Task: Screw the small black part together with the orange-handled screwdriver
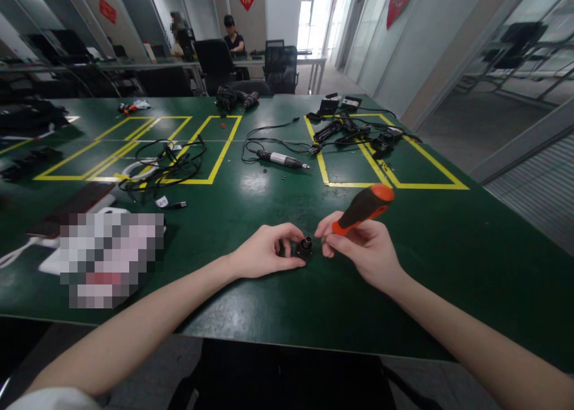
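Note:
Near the middle of the green table, my left hand grips a small black part between thumb and fingers. A short round metal piece stands up from the top of that part. My right hand is closed on a screwdriver with a black and orange handle, tilted with its butt up and to the right. The screwdriver's shaft is hidden by the fingers. A small gap separates the right fingertips from the black part.
An electric screwdriver pen with its cord lies beyond my hands. Tangled black cables lie at left, near a phone and a blurred object. More black devices lie back right. A person sits in the background.

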{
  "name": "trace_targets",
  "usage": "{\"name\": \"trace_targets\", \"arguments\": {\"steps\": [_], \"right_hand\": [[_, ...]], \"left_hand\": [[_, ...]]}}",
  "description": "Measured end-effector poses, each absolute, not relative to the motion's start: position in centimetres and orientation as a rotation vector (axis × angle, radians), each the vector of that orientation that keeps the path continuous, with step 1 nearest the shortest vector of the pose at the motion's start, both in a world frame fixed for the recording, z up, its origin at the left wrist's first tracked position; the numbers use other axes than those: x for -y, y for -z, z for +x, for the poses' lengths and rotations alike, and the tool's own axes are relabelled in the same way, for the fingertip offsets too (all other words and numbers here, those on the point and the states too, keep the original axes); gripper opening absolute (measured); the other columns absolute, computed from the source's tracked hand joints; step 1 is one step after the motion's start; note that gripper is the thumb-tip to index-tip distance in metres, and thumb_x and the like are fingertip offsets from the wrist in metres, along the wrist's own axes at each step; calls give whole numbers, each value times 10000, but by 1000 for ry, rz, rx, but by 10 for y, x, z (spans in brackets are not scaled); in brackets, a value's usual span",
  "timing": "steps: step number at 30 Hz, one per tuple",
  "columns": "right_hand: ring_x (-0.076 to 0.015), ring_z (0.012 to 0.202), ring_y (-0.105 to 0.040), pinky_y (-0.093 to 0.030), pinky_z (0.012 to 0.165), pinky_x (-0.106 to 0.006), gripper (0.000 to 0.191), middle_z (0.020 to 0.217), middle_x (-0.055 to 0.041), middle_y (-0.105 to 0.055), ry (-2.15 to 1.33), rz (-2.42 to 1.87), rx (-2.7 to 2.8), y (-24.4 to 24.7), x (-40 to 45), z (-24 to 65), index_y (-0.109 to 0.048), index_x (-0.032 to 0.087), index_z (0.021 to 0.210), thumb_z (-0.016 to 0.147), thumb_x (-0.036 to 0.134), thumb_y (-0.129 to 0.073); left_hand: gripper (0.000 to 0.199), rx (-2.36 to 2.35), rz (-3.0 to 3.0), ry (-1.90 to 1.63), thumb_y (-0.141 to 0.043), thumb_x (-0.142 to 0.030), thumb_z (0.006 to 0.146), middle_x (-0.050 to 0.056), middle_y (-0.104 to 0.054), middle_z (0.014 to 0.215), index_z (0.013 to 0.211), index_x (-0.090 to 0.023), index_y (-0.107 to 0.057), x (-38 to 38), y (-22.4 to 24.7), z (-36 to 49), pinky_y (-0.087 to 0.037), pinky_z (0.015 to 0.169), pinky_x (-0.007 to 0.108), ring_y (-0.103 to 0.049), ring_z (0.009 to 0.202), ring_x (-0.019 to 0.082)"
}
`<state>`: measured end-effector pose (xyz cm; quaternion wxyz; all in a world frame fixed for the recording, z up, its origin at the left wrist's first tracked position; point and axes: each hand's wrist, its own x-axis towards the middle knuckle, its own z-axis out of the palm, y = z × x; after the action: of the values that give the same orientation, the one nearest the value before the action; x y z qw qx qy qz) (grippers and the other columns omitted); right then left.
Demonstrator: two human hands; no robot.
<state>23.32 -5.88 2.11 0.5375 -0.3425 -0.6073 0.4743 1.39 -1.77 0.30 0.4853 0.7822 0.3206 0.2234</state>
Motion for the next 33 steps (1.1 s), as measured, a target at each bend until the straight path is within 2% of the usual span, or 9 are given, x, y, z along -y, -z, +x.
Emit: {"name": "trace_targets", "arguments": {"steps": [6,9,15,19,23,25,29,33], "right_hand": [[-147,550,-672,-589,532,-293,243,768,-48,-750,-1168,-772,1452,-20,59,233,-761,194,931,958,433,-726],[-140,546,-670,-581,523,-274,221,787,-40,-770,-1165,-739,1402,-17,60,231,-728,211,965,917,419,-783],[-134,539,-651,-569,517,-270,196,770,-52,-756,-1128,-784,1436,-18,60,235,-746,188,842,900,365,-807],[-146,552,-658,-574,527,-291,206,761,-44,-731,-1141,-786,1459,-21,60,236,-768,191,895,941,392,-756],[-147,584,-686,-589,548,-282,243,800,-47,-750,-1184,-748,1415,-21,60,232,-742,198,999,954,437,-735],[-138,571,-679,-586,545,-267,243,787,-40,-758,-1173,-730,1392,-20,59,230,-711,200,969,931,434,-764],[-122,541,-648,-562,518,-247,263,756,-48,-755,-1110,-742,1424,-19,58,229,-704,182,790,915,398,-785],[-120,528,-635,-549,495,-246,246,746,-38,-729,-1063,-774,1443,-20,57,233,-742,183,763,848,388,-849]], "left_hand": [[345,-756,1862,-572,-822,-324,817,30,-751,927,1087,-151,-698,17,-1,14,-489,608,225,-636,653,107],[327,-764,1833,-585,-808,-346,835,48,-763,970,1073,-143,-715,17,-2,15,-489,625,226,-621,662,101],[363,-743,1612,-512,-836,-260,804,87,-797,996,1112,-141,-683,12,-5,12,-506,681,244,-684,729,128],[370,-681,1441,-460,-819,-204,796,72,-799,935,1118,-145,-645,7,-5,8,-531,741,268,-728,757,144],[371,-667,1442,-444,-801,-200,794,92,-795,972,1125,-140,-645,5,-5,6,-531,736,269,-734,766,149],[370,-673,1480,-448,-791,-192,787,102,-792,988,1119,-136,-638,5,-5,7,-514,697,247,-727,749,143],[359,-726,1612,-475,-814,-242,779,86,-786,965,1077,-135,-644,10,-7,9,-472,627,217,-685,701,120],[357,-786,1703,-532,-856,-279,744,78,-779,977,1013,-135,-669,15,-6,12,-476,596,215,-680,673,116]]}}
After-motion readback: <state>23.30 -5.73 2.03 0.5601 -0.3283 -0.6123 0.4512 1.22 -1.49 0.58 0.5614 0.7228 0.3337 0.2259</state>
